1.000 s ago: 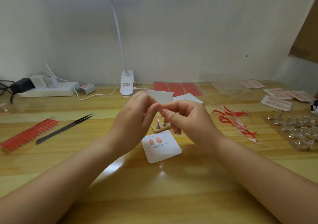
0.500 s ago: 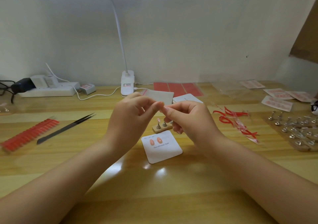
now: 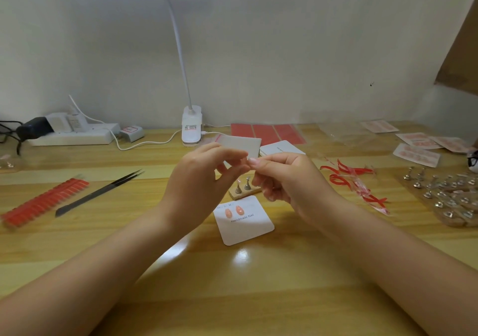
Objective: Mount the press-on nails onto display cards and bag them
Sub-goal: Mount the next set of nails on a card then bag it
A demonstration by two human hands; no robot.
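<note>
Hovering just behind the display card (image 3: 243, 222), the left hand (image 3: 199, 183) and right hand (image 3: 287, 180) meet fingertip to fingertip, curled in a pinch; whatever they pinch is too small to tell. Two pink nails (image 3: 233, 211) sit on that card.

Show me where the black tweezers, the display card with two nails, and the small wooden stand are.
black tweezers (image 3: 99, 193): head view, middle of the shaft.
display card (image 3: 248, 228): head view, bare white area under the print.
wooden stand (image 3: 241, 193): head view, front of the wood base.

L hand (image 3: 204, 180) & R hand (image 3: 287, 180) fingertips meet above display card (image 3: 245, 222) w/ two nails (image 3: 233, 211); held item too small.
</note>
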